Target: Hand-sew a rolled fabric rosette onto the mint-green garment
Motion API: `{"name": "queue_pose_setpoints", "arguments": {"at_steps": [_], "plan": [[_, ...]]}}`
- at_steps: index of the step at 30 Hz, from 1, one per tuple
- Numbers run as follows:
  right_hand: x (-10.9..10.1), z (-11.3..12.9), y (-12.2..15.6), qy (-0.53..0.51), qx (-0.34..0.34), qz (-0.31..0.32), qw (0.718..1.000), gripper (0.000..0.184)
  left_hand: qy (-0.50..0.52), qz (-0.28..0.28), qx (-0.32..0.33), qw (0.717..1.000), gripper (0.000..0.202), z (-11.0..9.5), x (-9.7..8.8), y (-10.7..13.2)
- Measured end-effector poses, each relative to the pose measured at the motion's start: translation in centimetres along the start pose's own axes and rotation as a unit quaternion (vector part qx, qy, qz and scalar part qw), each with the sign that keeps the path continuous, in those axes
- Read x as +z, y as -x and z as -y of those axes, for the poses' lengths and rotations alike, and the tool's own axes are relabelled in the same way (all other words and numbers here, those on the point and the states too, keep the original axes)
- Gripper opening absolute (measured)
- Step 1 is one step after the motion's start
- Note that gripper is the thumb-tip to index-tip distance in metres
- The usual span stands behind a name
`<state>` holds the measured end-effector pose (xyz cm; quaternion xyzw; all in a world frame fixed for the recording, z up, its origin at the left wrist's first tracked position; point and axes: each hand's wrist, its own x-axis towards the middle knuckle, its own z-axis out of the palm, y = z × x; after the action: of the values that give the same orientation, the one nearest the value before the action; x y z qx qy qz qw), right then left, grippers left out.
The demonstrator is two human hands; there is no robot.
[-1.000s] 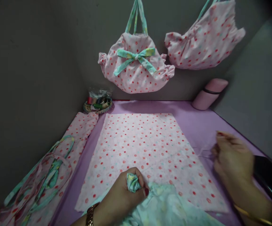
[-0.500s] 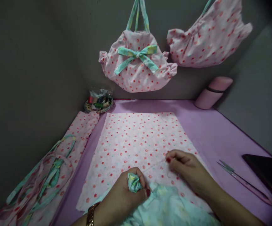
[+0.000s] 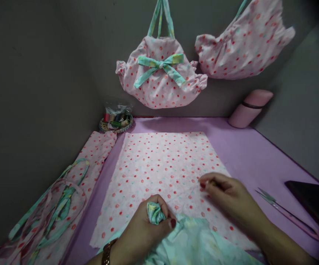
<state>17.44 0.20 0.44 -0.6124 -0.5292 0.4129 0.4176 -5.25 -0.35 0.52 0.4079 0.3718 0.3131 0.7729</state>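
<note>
- The far half of the spotted cloth lies flat and bare, giving open room ahead of both hands.
- The bare purple table to its right is open as far as the scissors and a dark slab.
- The far corners are taken by a pink bottle and a thread basket.
- Stacked fabric fills the left side.
- A bag with a bow hangs low over the back edge.
- The near edge is blocked by the left hand, bunched green cloth and the right hand.
</note>
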Motion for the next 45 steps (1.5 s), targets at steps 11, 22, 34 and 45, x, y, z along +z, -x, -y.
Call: {"name": "queue_pose_setpoints", "arguments": {"at_steps": [11,22,34,45], "plan": [[1.3,0.4,0.7,0.058,-0.007,0.305,0.951,0.018,-0.008,-0.100,0.022,0.995,0.034,0.0,0.1,-0.1],[1.6,1.8,1.4,0.120,-0.044,0.196,0.972,0.010,-0.090,-0.140,0.016,0.986,0.028,0.8,-0.7,-0.5],[4.1,0.9,2.1,0.128,-0.048,0.265,0.955,0.022,-0.121,-0.165,0.020,0.979,0.024,0.4,-0.6,-0.8],[3.8,0.6,2.0,0.113,-0.054,0.265,0.956,0.025,-0.118,-0.163,0.005,0.980,0.022,0.7,-0.8,-0.9]]}}
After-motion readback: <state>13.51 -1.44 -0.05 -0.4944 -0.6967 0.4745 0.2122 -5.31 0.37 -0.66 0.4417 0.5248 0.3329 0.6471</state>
